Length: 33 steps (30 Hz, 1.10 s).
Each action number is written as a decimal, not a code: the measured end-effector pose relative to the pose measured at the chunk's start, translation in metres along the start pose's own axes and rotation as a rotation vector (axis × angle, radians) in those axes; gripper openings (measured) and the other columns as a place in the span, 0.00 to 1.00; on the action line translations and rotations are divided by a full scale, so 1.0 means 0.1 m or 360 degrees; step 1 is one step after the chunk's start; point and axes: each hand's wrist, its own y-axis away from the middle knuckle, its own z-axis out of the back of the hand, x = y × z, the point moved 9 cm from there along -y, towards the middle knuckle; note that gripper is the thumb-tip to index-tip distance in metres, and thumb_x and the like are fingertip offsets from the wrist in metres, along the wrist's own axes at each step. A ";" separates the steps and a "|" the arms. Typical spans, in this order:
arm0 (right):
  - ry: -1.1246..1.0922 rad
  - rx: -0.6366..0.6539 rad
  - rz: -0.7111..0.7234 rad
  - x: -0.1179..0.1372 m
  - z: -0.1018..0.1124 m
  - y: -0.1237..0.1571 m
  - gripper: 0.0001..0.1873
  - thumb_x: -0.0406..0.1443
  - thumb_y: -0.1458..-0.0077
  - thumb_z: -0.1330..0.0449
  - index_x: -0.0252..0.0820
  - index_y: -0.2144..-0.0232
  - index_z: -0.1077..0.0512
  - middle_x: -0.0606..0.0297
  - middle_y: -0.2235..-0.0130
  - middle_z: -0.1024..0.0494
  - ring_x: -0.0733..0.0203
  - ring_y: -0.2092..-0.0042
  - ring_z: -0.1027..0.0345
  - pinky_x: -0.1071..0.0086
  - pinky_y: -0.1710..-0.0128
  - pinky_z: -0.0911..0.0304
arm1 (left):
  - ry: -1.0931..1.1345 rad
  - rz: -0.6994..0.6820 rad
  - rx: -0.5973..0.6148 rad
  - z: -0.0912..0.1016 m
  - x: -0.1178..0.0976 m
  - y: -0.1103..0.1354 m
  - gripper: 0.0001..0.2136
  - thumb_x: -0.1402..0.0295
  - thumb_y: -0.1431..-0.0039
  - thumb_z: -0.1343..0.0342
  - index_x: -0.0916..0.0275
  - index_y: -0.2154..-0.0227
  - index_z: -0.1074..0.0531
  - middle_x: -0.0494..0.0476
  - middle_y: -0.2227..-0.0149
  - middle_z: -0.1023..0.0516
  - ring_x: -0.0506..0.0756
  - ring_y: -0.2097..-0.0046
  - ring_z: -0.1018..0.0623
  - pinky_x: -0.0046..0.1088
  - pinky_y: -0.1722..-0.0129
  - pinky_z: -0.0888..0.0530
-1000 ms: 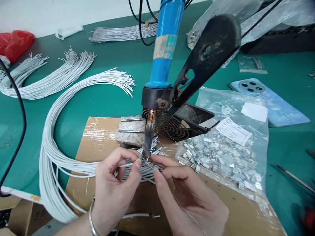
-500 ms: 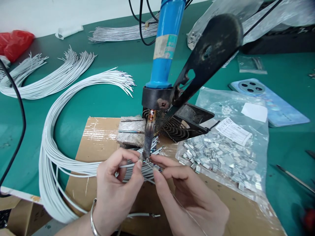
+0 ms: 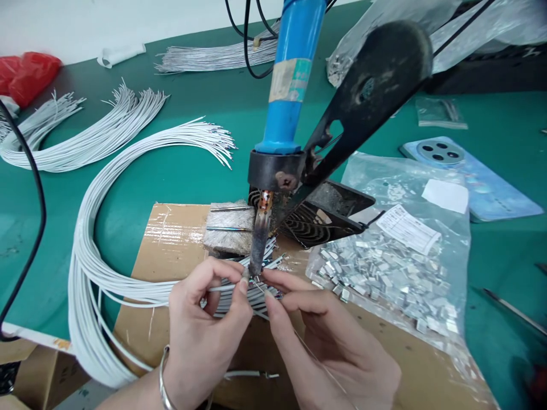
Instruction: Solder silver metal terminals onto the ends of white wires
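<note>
My left hand (image 3: 213, 324) is closed in a pinch on a white cable (image 3: 224, 287), with the cable's end just under the soldering iron's tip. In my right hand (image 3: 329, 336) a thin strand of solder wire (image 3: 314, 357) runs between thumb and forefinger, its end close to that tip. The blue-handled soldering iron (image 3: 280, 125) points down in a black metal holder (image 3: 367, 85). A small metal piece seems to sit at the cable's end, but my fingertips partly hide it. Beneath my hands lie the ends of several more white cables (image 3: 123, 287).
A clear bag of small metal connectors (image 3: 384, 279) lies to the right, with a phone (image 3: 491, 182) behind it. A black fan (image 3: 329, 213) and a fibrous block (image 3: 229, 228) stand behind the tip. Cardboard (image 3: 171, 228) lies under the work. More cable bundles (image 3: 98, 148) are at left.
Both hands keep almost the same place at the iron's tip. The view has shifted very slightly, and the solder wire remains at the cable end.
</note>
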 end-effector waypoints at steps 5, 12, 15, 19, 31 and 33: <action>-0.0009 -0.0017 -0.0010 0.02 -0.01 0.00 0.09 0.29 0.45 0.33 0.43 0.75 0.25 0.61 0.60 0.13 0.64 0.64 0.18 0.80 0.65 0.25 | -0.0015 0.0020 -0.0022 0.01 -0.02 -0.01 0.05 0.74 0.47 0.41 0.61 0.76 0.28 0.52 0.71 0.18 0.46 0.80 0.33 0.21 0.82 0.41; 0.0009 -0.0042 -0.0023 0.03 0.00 0.01 0.09 0.29 0.46 0.32 0.42 0.75 0.25 0.59 0.60 0.13 0.61 0.64 0.18 0.76 0.65 0.23 | 0.0027 0.0019 -0.0033 0.01 -0.04 -0.03 0.05 0.74 0.47 0.41 0.60 0.76 0.28 0.52 0.74 0.20 0.50 0.76 0.26 0.22 0.83 0.41; 0.0003 -0.0046 -0.0015 0.04 0.00 0.01 0.09 0.29 0.46 0.32 0.43 0.75 0.25 0.62 0.60 0.13 0.64 0.64 0.18 0.79 0.64 0.25 | 0.0047 0.0021 -0.0032 0.00 -0.01 -0.01 0.06 0.74 0.46 0.40 0.59 0.76 0.28 0.50 0.74 0.20 0.50 0.75 0.25 0.21 0.82 0.41; -0.0020 -0.0057 -0.0022 0.03 0.00 0.00 0.09 0.30 0.46 0.32 0.44 0.75 0.25 0.64 0.61 0.13 0.65 0.65 0.18 0.80 0.64 0.25 | 0.0057 0.0036 -0.0065 0.02 0.04 0.00 0.06 0.74 0.44 0.40 0.59 0.74 0.27 0.49 0.72 0.19 0.49 0.75 0.26 0.21 0.81 0.40; 0.0007 -0.0052 0.0002 0.05 0.00 0.01 0.09 0.28 0.46 0.32 0.43 0.75 0.25 0.64 0.60 0.13 0.65 0.63 0.18 0.79 0.61 0.26 | 0.0076 0.0043 -0.0050 0.03 0.00 -0.02 0.06 0.75 0.47 0.39 0.60 0.76 0.27 0.51 0.74 0.19 0.51 0.74 0.23 0.21 0.82 0.38; -0.0016 -0.0057 -0.0009 0.05 0.00 0.02 0.09 0.28 0.46 0.32 0.44 0.75 0.25 0.65 0.61 0.14 0.66 0.63 0.19 0.80 0.61 0.26 | 0.0073 0.0036 -0.0047 0.03 -0.02 -0.03 0.06 0.75 0.48 0.39 0.60 0.76 0.27 0.51 0.74 0.20 0.51 0.74 0.23 0.21 0.82 0.37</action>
